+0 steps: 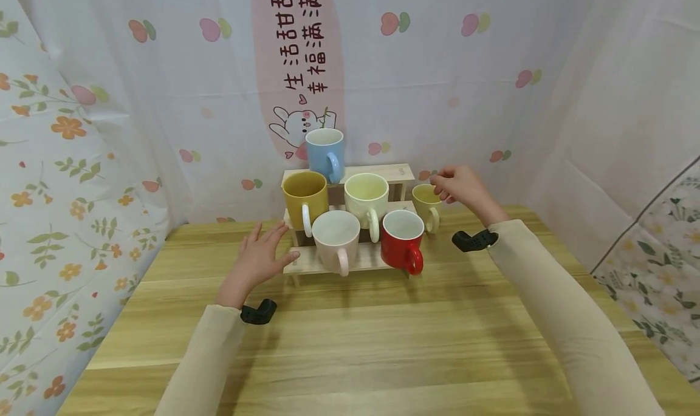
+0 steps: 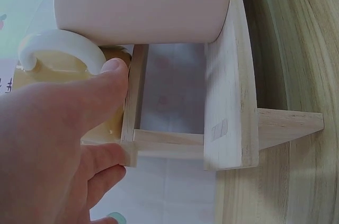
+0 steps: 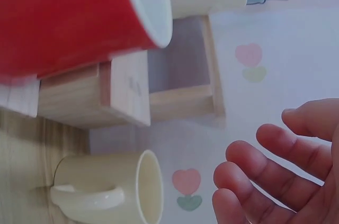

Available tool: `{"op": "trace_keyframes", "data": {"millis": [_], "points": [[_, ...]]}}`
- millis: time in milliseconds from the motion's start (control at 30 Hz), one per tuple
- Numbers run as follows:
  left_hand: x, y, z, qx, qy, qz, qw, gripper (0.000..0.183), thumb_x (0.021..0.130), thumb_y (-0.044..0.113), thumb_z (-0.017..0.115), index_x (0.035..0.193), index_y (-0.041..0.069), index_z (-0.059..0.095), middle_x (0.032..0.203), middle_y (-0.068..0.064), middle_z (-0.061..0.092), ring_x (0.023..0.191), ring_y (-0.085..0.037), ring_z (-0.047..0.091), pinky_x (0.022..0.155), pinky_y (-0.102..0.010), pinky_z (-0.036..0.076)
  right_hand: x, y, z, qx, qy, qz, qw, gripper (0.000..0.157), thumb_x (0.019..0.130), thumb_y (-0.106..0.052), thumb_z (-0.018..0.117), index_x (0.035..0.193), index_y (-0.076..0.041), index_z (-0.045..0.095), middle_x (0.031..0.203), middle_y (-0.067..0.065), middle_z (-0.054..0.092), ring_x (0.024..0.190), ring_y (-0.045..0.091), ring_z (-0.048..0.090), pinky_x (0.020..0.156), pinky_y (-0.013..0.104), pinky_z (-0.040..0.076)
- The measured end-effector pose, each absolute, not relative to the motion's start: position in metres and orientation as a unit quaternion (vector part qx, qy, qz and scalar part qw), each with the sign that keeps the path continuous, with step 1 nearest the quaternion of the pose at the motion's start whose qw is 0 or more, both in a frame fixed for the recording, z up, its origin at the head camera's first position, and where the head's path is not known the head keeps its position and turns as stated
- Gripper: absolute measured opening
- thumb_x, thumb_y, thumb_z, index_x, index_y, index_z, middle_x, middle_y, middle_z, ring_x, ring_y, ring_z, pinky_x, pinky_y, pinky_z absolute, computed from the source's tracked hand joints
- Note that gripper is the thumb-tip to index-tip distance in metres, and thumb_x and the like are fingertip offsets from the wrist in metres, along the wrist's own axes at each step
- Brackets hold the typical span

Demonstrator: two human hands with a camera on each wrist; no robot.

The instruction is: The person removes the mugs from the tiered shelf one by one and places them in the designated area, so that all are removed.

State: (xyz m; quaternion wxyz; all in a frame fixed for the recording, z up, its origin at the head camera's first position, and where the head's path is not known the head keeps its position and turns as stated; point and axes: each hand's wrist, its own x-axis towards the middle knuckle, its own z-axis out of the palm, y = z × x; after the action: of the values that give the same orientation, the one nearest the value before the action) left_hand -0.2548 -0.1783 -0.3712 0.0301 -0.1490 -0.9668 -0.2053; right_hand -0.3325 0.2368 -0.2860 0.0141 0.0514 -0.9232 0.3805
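Observation:
My left hand (image 1: 259,261) is at the left end of a three-tier wooden rack (image 1: 301,259), its fingers loosely spread. In the left wrist view, fingertips meet the end of the middle board, with the thumb beside the white handle of a mustard mug (image 1: 298,204); whether it touches the mug is unclear. My right hand (image 1: 465,188) hovers at the right, just above a small pale-yellow cup (image 1: 425,213). Its fingers are loosely bent and hold nothing, apart from the cup in the right wrist view. That cup stands upright on the table, right of the rack.
On the rack's top tier stands a blue mug (image 1: 322,155). A cream mug (image 1: 361,202) shares the middle tier with the mustard one. A pale pink mug (image 1: 330,249) and a red mug (image 1: 396,249) occupy the bottom tier. Behind hangs a patterned curtain (image 1: 437,100); the wooden table (image 1: 355,343) extends forward.

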Motion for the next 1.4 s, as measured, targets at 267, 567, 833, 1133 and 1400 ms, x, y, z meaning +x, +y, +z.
{"op": "trace_keyframes", "data": {"millis": [267, 567, 833, 1133, 1400], "points": [[-0.258, -0.178, -0.369, -0.142, -0.971, -0.193, 0.012, 0.07, 0.095, 0.045, 0.054, 0.149, 0.006, 0.032, 0.157, -0.012, 0.026, 0.143, -0.049, 0.006, 0.111, -0.068, 0.005, -0.337, 0.221, -0.276, 0.054, -0.919, 0.389, 0.02, 0.034, 0.096, -0.031, 0.055, 0.103, 0.001, 0.065, 0.09, 0.016, 0.067, 0.071, 0.02, 0.061, 0.066, 0.03, 0.056], [-0.259, -0.178, -0.37, -0.147, -0.969, -0.197, 0.023, 0.07, 0.093, 0.043, 0.057, 0.148, 0.006, 0.034, 0.156, -0.013, 0.029, 0.143, -0.049, 0.008, 0.111, -0.069, 0.006, -0.346, 0.202, -0.259, 0.072, -0.916, 0.394, 0.018, 0.031, 0.096, -0.027, 0.055, 0.102, 0.002, 0.064, 0.083, 0.012, 0.066, 0.068, 0.019, 0.063, 0.059, 0.024, 0.053], [-0.261, -0.181, -0.372, -0.151, -0.969, -0.196, 0.022, 0.071, 0.093, 0.044, 0.057, 0.148, 0.006, 0.034, 0.156, -0.012, 0.028, 0.143, -0.049, 0.007, 0.111, -0.069, 0.006, -0.35, 0.184, -0.253, 0.088, -0.904, 0.417, 0.016, 0.026, 0.095, -0.021, 0.055, 0.096, 0.003, 0.065, 0.074, 0.008, 0.067, 0.059, 0.014, 0.062, 0.057, 0.027, 0.055], [-0.261, -0.183, -0.372, -0.151, -0.968, -0.197, 0.018, 0.071, 0.092, 0.043, 0.058, 0.148, 0.006, 0.034, 0.157, -0.011, 0.027, 0.143, -0.048, 0.006, 0.111, -0.069, 0.006, -0.353, 0.162, -0.247, 0.097, -0.905, 0.414, 0.018, 0.023, 0.094, -0.023, 0.056, 0.091, -0.002, 0.065, 0.073, 0.007, 0.066, 0.062, 0.019, 0.062, 0.063, 0.034, 0.057], [-0.257, -0.183, -0.374, -0.152, -0.967, -0.201, 0.024, 0.072, 0.092, 0.043, 0.06, 0.148, 0.006, 0.035, 0.157, -0.011, 0.027, 0.143, -0.048, 0.007, 0.111, -0.068, 0.006, -0.358, 0.142, -0.237, 0.114, -0.902, 0.416, 0.015, 0.025, 0.094, -0.025, 0.057, 0.091, -0.002, 0.066, 0.07, 0.005, 0.063, 0.06, 0.015, 0.059, 0.056, 0.025, 0.053]]}}
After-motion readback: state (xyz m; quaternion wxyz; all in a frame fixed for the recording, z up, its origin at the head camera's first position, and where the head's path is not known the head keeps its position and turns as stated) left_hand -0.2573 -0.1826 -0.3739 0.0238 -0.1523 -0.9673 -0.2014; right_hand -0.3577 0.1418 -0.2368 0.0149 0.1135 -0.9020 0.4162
